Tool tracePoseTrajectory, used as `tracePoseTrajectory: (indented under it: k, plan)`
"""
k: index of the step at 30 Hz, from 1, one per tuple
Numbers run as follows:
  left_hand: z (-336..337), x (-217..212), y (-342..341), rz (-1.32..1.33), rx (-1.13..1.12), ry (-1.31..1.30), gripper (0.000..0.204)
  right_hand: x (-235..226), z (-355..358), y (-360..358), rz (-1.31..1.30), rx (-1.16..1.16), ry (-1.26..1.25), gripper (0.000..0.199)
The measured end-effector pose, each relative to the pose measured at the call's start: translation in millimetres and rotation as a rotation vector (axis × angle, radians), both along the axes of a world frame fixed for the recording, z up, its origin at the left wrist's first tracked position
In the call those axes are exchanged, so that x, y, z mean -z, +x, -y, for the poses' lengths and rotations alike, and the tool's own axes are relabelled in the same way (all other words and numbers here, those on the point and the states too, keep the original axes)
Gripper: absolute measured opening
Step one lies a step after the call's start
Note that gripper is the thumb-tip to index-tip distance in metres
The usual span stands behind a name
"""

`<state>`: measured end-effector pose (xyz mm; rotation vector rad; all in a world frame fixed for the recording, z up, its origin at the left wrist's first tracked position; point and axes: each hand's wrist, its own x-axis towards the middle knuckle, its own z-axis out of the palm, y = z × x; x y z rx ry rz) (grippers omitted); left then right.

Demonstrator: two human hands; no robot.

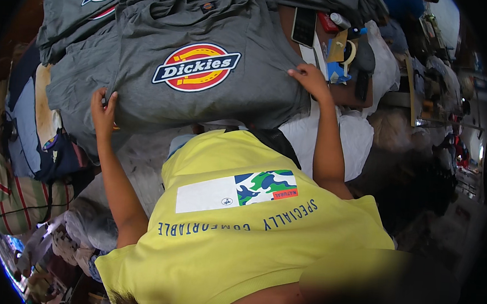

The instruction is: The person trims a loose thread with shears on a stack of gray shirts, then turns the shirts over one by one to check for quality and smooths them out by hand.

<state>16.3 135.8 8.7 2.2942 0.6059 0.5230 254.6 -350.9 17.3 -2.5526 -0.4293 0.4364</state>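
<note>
A grey T-shirt (144, 45) with a red, yellow and dark blue printed emblem lies spread in front of me, its neckline at the far side. My left hand (103, 109) pinches the shirt's fabric at its left edge. At the right edge, my right hand (310, 81) pinches the cloth between thumb and fingers. Between my hands the fabric stretches fairly flat, with some wrinkles near the neckline. The shirt's near edge hangs down toward my lap.
Another grey shirt (67, 21) with a similar emblem lies at the far left. On the right are a smartphone (304, 26), a roll of tape (349, 52), scissors (320, 55) and a red box (328, 23). White cloth (355, 142) lies below my right hand; striped fabric (20, 194) is at left.
</note>
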Motion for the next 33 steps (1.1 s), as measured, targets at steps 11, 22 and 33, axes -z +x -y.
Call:
tracePoseTrajectory:
  k: [11,22,33]
  plan:
    - [14.4,-48.7,-42.3,-0.317,0.157,0.559,0.029,-26.2,76.1,-21.9,-0.451,0.288,0.179,0.029]
    - [82.9,-30.7,64.2,0.113,0.16,0.171,0.012,23.4,-52.2,10.8,-0.254,0.169,0.627,0.039]
    - [236.8,1.2,183.9,0.039,0.406,0.205,0.033,45.2,-139.7,-43.4,0.141,-0.104,0.128,0.037]
